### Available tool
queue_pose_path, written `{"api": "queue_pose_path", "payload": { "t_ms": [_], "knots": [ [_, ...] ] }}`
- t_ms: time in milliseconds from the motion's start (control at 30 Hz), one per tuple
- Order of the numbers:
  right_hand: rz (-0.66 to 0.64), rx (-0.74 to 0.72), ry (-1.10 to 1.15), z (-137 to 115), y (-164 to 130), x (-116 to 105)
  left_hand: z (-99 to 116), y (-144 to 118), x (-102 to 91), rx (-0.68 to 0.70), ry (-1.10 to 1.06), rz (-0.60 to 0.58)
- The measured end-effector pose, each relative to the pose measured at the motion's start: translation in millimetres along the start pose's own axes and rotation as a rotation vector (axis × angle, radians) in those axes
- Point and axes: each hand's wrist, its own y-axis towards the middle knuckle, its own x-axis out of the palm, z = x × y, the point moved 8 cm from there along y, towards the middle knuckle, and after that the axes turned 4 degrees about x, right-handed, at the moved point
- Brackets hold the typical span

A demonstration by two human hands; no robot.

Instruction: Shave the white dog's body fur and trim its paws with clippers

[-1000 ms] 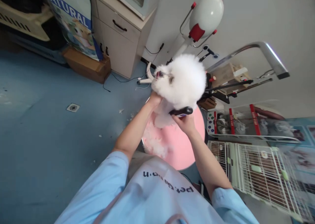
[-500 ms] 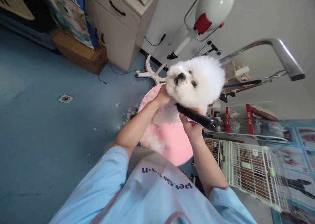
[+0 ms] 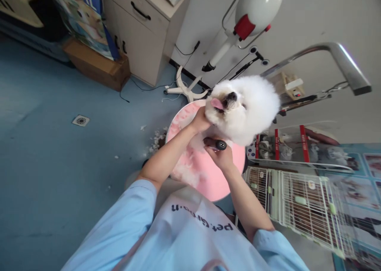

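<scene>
A fluffy white dog [image 3: 253, 108] is on a round pink grooming table [image 3: 217, 179], its head raised, mouth open and tongue out. My left hand [image 3: 202, 120] grips the dog below its muzzle; the fingertips are hidden in the fur. In my right hand [image 3: 222, 156] is a black hair clipper [image 3: 219, 144], its butt end towards me and its head out of sight against the dog's chest. Loose tufts of cut white fur [image 3: 187, 173] lie on the tabletop by the dog.
A metal grooming arm [image 3: 336, 50] with a tether rises beyond the dog. Behind stands a white stand dryer [image 3: 258, 4] on a wheeled base. A wire crate [image 3: 309, 211] is at right, a cabinet [image 3: 143, 36] and cardboard box [image 3: 95, 64] at upper left. Fur clumps [image 3: 156, 140] litter the floor.
The dog's head has shifted right and tipped upward, and its mouth has opened. My right hand has moved left and turned the clipper from lying sideways to pointing away under the head.
</scene>
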Motion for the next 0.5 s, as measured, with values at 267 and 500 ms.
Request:
{"api": "queue_pose_path", "payload": {
  "t_ms": [267,500],
  "knots": [
    [0.151,-0.045,0.005,21,-5,-28,-17,2,-4.7,0.013,-0.012,0.042],
    [0.151,-0.033,0.106,42,-5,-36,-10,6,-4.2,0.022,-0.039,0.073]
  ]
}}
